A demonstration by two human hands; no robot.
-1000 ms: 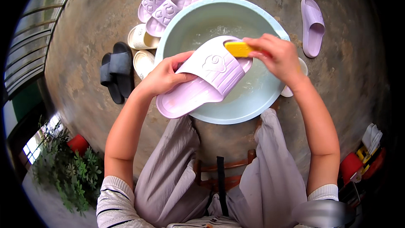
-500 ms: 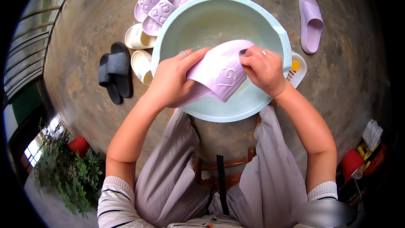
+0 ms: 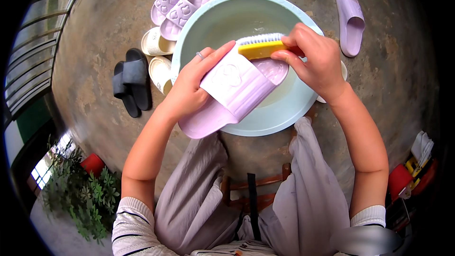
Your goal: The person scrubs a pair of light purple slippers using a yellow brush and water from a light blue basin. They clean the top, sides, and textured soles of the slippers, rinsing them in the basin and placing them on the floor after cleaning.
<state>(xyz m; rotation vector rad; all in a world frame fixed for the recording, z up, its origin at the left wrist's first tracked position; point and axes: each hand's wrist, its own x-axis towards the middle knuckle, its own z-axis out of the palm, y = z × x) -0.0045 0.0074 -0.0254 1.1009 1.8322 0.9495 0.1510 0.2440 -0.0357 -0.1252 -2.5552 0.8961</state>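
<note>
My left hand grips a lilac slipper by its side, with the fingers over the wide strap and its raised emblem. The slipper is tilted above a pale blue basin of cloudy water, its heel end toward my left knee. In my right hand is a yellow scrub brush with white bristles, pinched at one end by thumb and fingers. The brush lies alongside the strap's far edge near the slipper's toe, bristles facing away from me. Whether it touches the slipper I cannot tell.
Beyond the basin's left rim lies a lilac slipper pair; cream slippers and black slippers sit nearer. A single lilac slipper rests at right. A leafy plant stands lower left, a red container lower right.
The slipper has turned, its strap face now more toward me and its heel lower left. My right hand has come up and right from the toe opening, and the yellow brush now shows in it.
</note>
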